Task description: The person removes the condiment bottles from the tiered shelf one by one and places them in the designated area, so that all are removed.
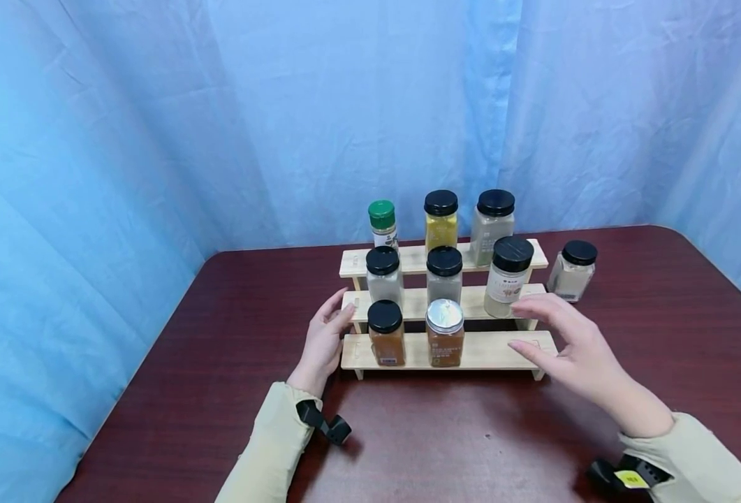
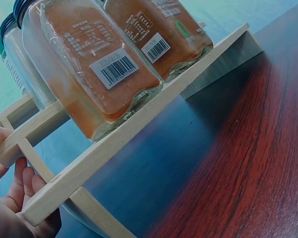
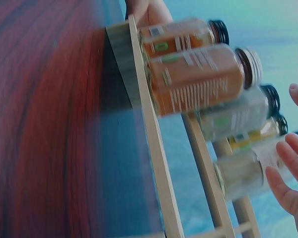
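Observation:
A three-tier wooden spice rack (image 1: 489, 355) stands on the table with jars on every step. My left hand (image 1: 323, 342) grips its left end, thumb on top of the middle step and fingers underneath, as the left wrist view shows. My right hand (image 1: 574, 346) has its fingers extended and thumb apart, with nothing between them. Its fingertips are close to a black-lidded jar with a white label (image 1: 505, 285) at the right of the middle step. On the bottom step are a black-lidded jar of orange-brown powder (image 1: 387, 346) and a silver-lidded one (image 1: 445, 346).
Right of the rack, a black-lidded jar (image 1: 571, 276) sits on the dark red table (image 1: 219, 335). The top step bears a green-capped bottle (image 1: 383, 223), a yellow-powder jar (image 1: 441, 227) and a grey jar (image 1: 492, 227). Blue curtains (image 1: 345, 126) hang behind.

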`<act>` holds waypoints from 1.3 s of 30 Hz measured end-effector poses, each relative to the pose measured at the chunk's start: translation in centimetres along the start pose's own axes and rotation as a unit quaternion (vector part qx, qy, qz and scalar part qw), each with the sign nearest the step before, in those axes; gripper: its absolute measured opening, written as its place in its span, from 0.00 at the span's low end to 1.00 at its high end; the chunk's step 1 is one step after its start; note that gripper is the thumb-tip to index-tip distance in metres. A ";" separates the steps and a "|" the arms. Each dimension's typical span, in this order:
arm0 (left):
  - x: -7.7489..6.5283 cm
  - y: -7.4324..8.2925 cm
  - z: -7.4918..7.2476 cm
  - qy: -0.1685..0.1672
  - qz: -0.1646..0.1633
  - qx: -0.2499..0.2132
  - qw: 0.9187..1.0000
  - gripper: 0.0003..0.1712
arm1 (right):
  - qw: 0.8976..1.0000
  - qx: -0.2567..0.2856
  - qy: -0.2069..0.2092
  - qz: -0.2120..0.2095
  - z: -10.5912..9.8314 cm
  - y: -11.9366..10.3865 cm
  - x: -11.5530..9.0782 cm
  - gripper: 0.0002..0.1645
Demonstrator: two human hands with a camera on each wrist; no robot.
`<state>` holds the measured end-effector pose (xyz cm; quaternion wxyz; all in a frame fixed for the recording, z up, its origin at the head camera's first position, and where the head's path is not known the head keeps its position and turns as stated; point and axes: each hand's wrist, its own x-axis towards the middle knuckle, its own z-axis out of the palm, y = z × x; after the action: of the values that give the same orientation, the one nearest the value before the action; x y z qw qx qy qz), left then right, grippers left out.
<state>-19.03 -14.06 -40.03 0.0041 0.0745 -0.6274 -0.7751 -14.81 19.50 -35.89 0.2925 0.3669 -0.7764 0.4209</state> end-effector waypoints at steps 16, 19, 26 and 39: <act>-0.1 0.1 0.0 0.002 0.012 -0.007 1.000 0.29 | 0.995 -0.013 -0.081 0.049 2.3 -1.9 1.3 0.38; -0.1 0.1 0.0 0.002 0.011 -0.007 1.000 0.30 | 0.995 -0.014 -0.081 0.052 2.6 -2.1 1.4 0.38; -0.1 0.1 0.1 0.000 0.006 -0.011 1.000 0.30 | 0.997 -0.011 -0.056 0.044 3.5 -2.2 1.5 0.36; -0.1 -0.1 0.0 0.002 0.013 -0.007 1.000 0.29 | 0.994 -0.031 -0.082 0.059 4.8 -2.6 1.4 0.35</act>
<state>-18.97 -13.99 -40.09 0.0159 0.0678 -0.6229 -0.7792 -14.17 13.90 -35.94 0.2131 0.3446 -0.8307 0.3818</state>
